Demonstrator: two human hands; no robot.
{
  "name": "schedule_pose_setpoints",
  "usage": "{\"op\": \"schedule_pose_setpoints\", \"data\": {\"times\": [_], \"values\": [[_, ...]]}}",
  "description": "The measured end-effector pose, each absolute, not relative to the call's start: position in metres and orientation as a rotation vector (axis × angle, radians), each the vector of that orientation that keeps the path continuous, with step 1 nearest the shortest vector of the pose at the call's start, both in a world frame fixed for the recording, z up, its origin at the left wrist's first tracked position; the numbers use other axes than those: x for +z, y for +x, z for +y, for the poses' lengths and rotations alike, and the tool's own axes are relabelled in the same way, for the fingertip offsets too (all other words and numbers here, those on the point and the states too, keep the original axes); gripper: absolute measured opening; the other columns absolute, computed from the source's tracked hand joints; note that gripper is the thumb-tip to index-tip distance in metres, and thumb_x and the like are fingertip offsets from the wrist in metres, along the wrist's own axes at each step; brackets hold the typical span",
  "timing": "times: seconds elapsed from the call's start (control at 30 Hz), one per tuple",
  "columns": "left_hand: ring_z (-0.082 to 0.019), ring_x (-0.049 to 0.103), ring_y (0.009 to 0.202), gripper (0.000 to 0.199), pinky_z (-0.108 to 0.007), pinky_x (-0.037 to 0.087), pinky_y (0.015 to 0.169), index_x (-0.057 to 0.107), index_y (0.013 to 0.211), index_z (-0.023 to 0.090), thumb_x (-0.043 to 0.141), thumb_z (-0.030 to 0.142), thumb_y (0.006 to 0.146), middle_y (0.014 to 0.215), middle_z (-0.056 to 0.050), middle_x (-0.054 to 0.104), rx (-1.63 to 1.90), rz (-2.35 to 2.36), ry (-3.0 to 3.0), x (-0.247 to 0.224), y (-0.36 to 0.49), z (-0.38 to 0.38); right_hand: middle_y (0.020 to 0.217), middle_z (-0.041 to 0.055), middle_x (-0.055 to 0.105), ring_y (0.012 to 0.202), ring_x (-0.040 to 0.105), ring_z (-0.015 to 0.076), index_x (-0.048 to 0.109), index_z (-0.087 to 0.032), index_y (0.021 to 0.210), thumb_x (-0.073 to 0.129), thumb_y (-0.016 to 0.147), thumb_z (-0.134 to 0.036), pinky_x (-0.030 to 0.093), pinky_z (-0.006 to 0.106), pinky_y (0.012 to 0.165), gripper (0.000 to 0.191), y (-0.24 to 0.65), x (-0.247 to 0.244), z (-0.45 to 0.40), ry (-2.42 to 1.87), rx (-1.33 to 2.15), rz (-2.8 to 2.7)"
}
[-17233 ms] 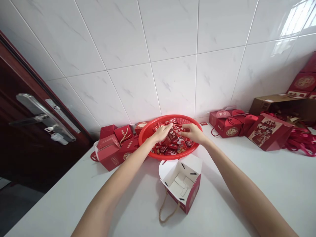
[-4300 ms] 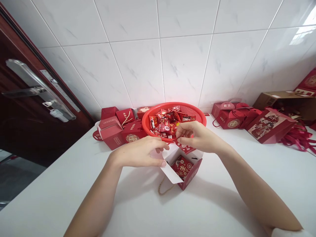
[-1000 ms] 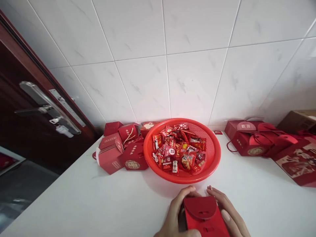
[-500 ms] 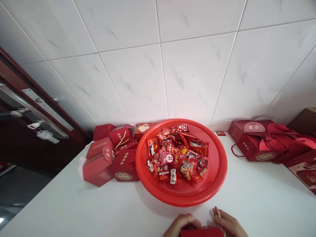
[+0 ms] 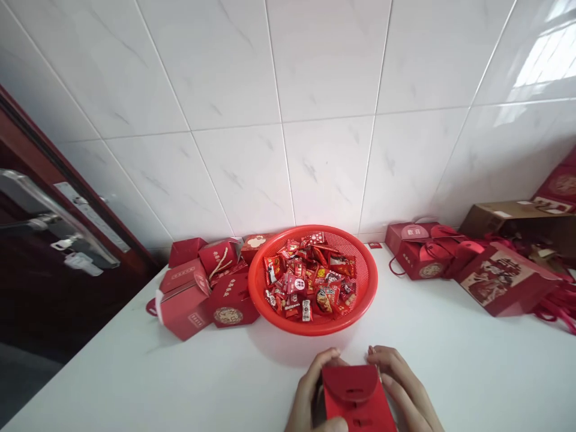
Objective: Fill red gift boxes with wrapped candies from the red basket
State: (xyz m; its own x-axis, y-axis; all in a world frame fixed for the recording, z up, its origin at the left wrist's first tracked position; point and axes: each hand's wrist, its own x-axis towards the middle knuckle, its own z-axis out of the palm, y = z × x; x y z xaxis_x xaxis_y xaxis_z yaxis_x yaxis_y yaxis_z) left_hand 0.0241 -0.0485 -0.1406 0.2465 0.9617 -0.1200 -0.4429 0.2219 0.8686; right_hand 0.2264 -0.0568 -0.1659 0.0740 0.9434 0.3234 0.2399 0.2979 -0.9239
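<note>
A red gift box (image 5: 355,396) with a rounded, slotted flap stands at the bottom middle of the head view, its lower part cut off by the frame. My left hand (image 5: 312,390) grips its left side, thumb across the front and fingers around the far edge. Along the right side lies my right hand (image 5: 402,384), closed, with a small bit of twisted cord (image 5: 371,350) at its fingertips. Just beyond both hands sits a red plastic basket (image 5: 310,328) full of red-wrapped sweets (image 5: 310,279).
Several red gift boxes (image 5: 231,300) cluster left of the basket on the white table (image 5: 180,384). More red boxes (image 5: 499,279) and an open brown carton (image 5: 504,210) stand at the right. Behind rises a tiled wall (image 5: 324,174); a dark door (image 5: 40,288) is at the left.
The view has shifted to the right, showing more boxes and the carton. The held gift box and both hands appear higher in the picture, and the box's flap now shows.
</note>
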Motion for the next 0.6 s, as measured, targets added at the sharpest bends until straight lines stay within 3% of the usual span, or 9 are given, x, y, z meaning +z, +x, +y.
{"op": "schedule_pose_setpoints", "data": {"times": [0.07, 0.13, 0.23, 0.43, 0.6], "values": [[-0.034, 0.060, 0.115, 0.086, -0.042, 0.043, 0.104, 0.061, 0.133, 0.021, 0.090, 0.051, 0.058, 0.121, -0.013, 0.065, 1.144, 0.710, 0.912, -0.136, 0.022, -0.050, 0.108, 0.0096, 0.068, 0.104, 0.068, 0.0278, 0.072, -0.028, 0.097, 0.055, 0.094, -0.048, 0.057, 0.037, 0.090, 0.027, 0.226, -0.154, -0.049, -1.168, 0.833, -1.456], [-0.034, 0.059, 0.115, 0.079, -0.044, 0.044, 0.103, 0.058, 0.136, 0.022, 0.085, 0.049, 0.066, 0.123, -0.013, 0.063, 1.129, 0.648, 0.997, -0.134, 0.019, -0.047, 0.101, 0.0099, 0.065, 0.095, 0.067, 0.0261, 0.070, -0.025, 0.086, 0.054, 0.094, -0.048, 0.058, 0.036, 0.082, 0.030, 0.224, -0.145, -0.043, -1.175, 0.851, -1.460], [-0.034, 0.058, 0.116, 0.075, -0.043, 0.044, 0.102, 0.059, 0.134, 0.021, 0.084, 0.046, 0.067, 0.123, -0.011, 0.063, 1.102, 0.636, 1.078, -0.131, 0.017, -0.039, 0.105, 0.0122, 0.063, 0.101, 0.064, 0.0285, 0.064, -0.022, 0.072, 0.056, 0.089, -0.048, 0.056, 0.036, 0.079, 0.033, 0.220, -0.136, -0.039, -1.209, 0.858, -1.403], [-0.033, 0.059, 0.116, 0.071, -0.040, 0.045, 0.100, 0.058, 0.132, 0.021, 0.081, 0.040, 0.067, 0.121, -0.009, 0.066, 1.063, 0.654, 1.078, -0.128, 0.020, -0.030, 0.097, 0.0114, 0.065, 0.091, 0.063, 0.0277, 0.057, -0.021, 0.064, 0.060, 0.079, -0.043, 0.051, 0.036, 0.077, 0.027, 0.219, -0.125, -0.036, -1.221, 0.944, -1.313], [-0.032, 0.059, 0.117, 0.071, -0.039, 0.044, 0.101, 0.058, 0.132, 0.020, 0.081, 0.037, 0.067, 0.123, -0.009, 0.067, 1.041, 0.652, 1.124, -0.124, 0.018, -0.024, 0.067, 0.0023, 0.060, 0.059, 0.053, 0.0174, 0.054, -0.022, 0.060, 0.064, 0.073, -0.038, 0.044, 0.030, 0.057, 0.022, 0.222, -0.117, -0.031, -1.127, 1.209, -1.141]]}}
